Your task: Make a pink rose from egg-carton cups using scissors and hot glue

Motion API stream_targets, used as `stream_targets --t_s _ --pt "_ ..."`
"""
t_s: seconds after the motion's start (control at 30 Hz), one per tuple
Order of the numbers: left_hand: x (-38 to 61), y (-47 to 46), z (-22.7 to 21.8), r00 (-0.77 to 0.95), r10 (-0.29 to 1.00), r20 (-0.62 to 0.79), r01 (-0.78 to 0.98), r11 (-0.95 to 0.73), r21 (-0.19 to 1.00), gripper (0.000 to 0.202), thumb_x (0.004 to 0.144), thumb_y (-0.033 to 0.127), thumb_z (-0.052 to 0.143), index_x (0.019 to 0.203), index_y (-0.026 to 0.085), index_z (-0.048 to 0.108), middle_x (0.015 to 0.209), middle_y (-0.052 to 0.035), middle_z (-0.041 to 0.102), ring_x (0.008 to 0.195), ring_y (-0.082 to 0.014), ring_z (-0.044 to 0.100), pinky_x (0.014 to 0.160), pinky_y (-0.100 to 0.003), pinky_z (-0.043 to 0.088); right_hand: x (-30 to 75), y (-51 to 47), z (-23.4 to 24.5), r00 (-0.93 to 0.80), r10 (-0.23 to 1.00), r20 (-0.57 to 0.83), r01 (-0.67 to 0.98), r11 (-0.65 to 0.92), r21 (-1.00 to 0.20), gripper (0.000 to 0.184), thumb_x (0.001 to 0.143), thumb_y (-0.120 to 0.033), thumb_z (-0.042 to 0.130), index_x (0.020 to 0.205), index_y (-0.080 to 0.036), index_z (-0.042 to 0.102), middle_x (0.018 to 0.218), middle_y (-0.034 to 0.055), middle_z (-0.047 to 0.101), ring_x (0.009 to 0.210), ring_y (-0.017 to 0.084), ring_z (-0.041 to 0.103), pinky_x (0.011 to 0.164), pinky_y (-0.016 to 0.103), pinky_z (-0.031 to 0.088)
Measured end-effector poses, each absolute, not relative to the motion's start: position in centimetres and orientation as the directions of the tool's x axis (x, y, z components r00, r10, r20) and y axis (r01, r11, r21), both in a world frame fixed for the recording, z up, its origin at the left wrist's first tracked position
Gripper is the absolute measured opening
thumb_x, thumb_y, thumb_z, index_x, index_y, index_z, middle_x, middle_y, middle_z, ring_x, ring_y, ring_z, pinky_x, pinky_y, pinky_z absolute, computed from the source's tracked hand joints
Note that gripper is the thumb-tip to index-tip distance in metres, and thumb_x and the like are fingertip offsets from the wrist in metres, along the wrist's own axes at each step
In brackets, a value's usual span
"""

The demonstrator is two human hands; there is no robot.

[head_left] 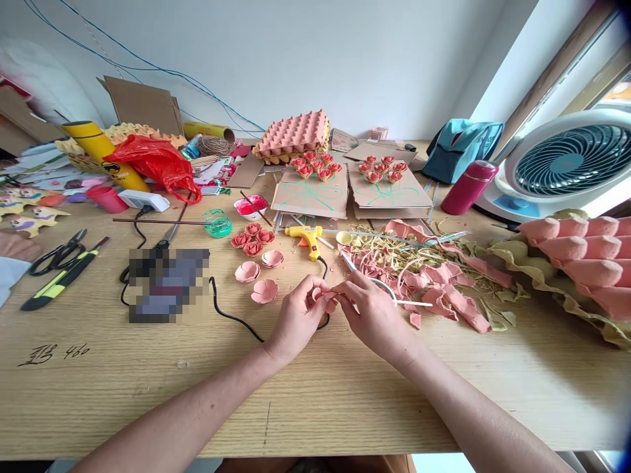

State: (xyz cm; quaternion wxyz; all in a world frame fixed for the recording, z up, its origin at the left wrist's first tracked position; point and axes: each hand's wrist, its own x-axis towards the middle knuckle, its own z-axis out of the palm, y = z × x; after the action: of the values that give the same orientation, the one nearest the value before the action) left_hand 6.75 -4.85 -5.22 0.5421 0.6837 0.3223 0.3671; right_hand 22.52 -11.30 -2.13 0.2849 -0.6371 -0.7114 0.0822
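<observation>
My left hand (300, 316) is closed round a small pink egg-carton flower piece (320, 295) at the middle of the wooden table (148, 381). My right hand (371, 314) meets it from the right, fingers pinched on the same piece, with scissors (394, 292) in its grip, blades pointing right. Just beyond lie loose pink petal cups (265, 291) and finished pink paper roses (252, 240). A yellow glue gun (305, 235) rests behind my hands, its black cord running under my left wrist.
A heap of pink carton scraps (434, 276) lies right of my hands. Egg trays (586, 256) and a fan (566, 161) stand at the right. Cardboard sheets with roses (310, 194), a red paint dish (250, 206), a green tape roll (217, 225), black scissors (56, 253) and a cutter (62, 279) lie around.
</observation>
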Motion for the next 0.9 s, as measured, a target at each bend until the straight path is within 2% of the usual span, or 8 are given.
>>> stream_targets --t_s 0.27,0.53,0.7,0.9 --pt "6.91 -4.55 -5.54 0.551 0.822 0.145 -0.082 -0.119 0.989 0.012 0.09 0.028 0.062 0.087 0.021 0.053 0.07 0.0035 0.063 0.068 -0.0135 0.062 0.068 -0.026 0.049 22.45 -11.28 -2.14 -0.006 0.954 0.299 0.834 0.17 -0.525 0.02 0.097 -0.012 0.054 0.09 -0.019 0.07 0.087 0.0027 0.057 0.072 0.013 0.057 0.062 0.023 0.038" --pt "7.06 -4.65 -5.19 0.513 0.847 0.137 -0.076 -0.114 0.991 0.015 0.089 0.033 0.063 0.086 0.022 0.053 0.069 0.0032 0.062 0.069 -0.0145 0.062 0.068 -0.026 0.047 22.6 -11.12 -2.27 0.002 0.951 0.309 0.788 0.189 -0.586 0.022 0.097 -0.01 0.054 0.098 -0.022 0.072 0.09 0.0033 0.058 0.075 0.014 0.058 0.068 0.024 0.042" --pt "7.02 -4.59 -5.28 0.515 0.849 0.117 -0.068 -0.096 0.993 0.014 0.087 0.03 0.064 0.086 0.021 0.053 0.067 0.0032 0.064 0.068 -0.0149 0.063 0.069 -0.027 0.049 22.54 -11.24 -2.25 -0.011 0.947 0.321 0.803 0.2 -0.562 0.022 0.095 -0.009 0.053 0.091 -0.02 0.072 0.087 0.003 0.057 0.072 0.014 0.056 0.065 0.023 0.041" --pt "7.12 -4.47 -4.66 0.516 0.853 0.081 -0.054 -0.062 0.997 0.014 0.083 0.026 0.065 0.085 0.02 0.052 0.069 0.0031 0.064 0.067 -0.0143 0.064 0.065 -0.025 0.048 22.49 -11.25 -2.19 -0.035 0.934 0.356 0.83 0.225 -0.51 0.021 0.098 -0.012 0.05 0.096 -0.02 0.07 0.09 0.0051 0.059 0.078 0.016 0.059 0.069 0.025 0.045"
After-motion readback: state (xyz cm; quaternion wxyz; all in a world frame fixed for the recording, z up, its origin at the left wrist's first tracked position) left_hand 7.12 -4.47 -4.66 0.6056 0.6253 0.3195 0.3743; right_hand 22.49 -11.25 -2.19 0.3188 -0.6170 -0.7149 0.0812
